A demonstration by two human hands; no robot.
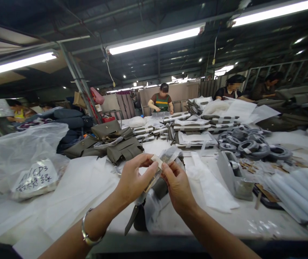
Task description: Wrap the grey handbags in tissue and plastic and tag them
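Note:
My left hand (135, 176) and my right hand (177, 184) meet above the table's front edge, both pinching a small pale tag (157, 160) between thumb and fingers. Under them lies a dark olive bag strap piece (140, 216) partly wrapped in clear plastic film (171, 155). A silver bracelet (87, 235) circles my left wrist. What the tag is fixed to is hidden by my fingers.
Olive handbags (116, 144) are piled behind my hands. White paper sheets (70, 187) and a labelled plastic bag (33, 178) lie left. A grey box (234, 176), coiled grey straps (253, 145) and white rolls (299, 190) are right. Other people (162, 100) work at the far side.

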